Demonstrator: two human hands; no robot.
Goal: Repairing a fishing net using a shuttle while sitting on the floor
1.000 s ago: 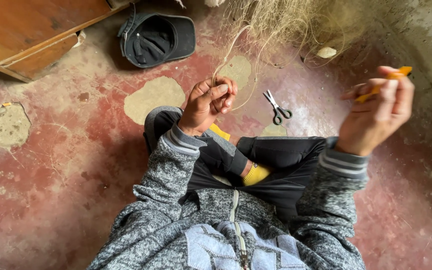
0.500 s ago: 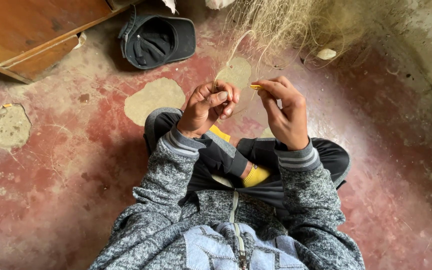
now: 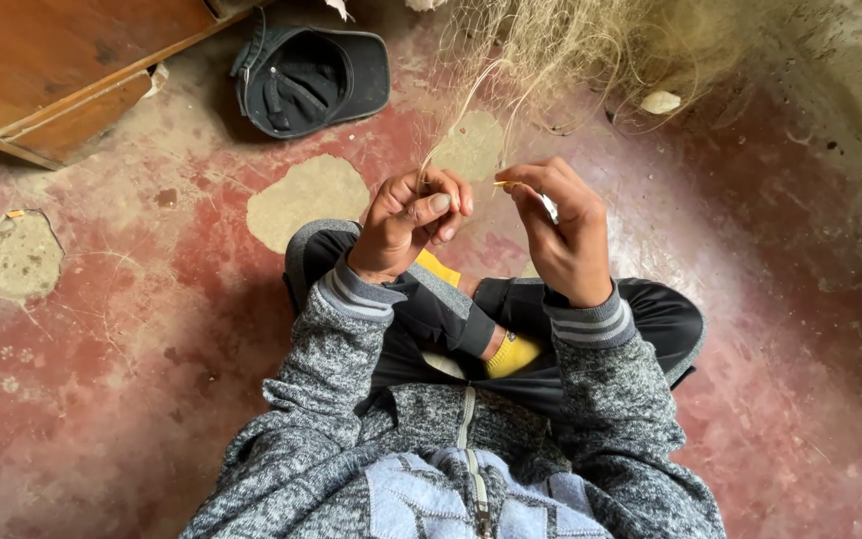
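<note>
My right hand (image 3: pixel 563 235) hid most of the yellow netting needle (image 3: pixel 504 184), and the fishing net (image 3: pixel 591 40) ran off the top edge.

No package, label, sign or screen shows anywhere in this view, from the twelve o'clock edge round to six

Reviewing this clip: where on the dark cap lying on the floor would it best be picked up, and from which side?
Probably by the brim of the cap, coming from its right: the cap lies upside down, the flat stiff brim juts out clear of the wooden furniture, offering a pinchable edge.
</note>
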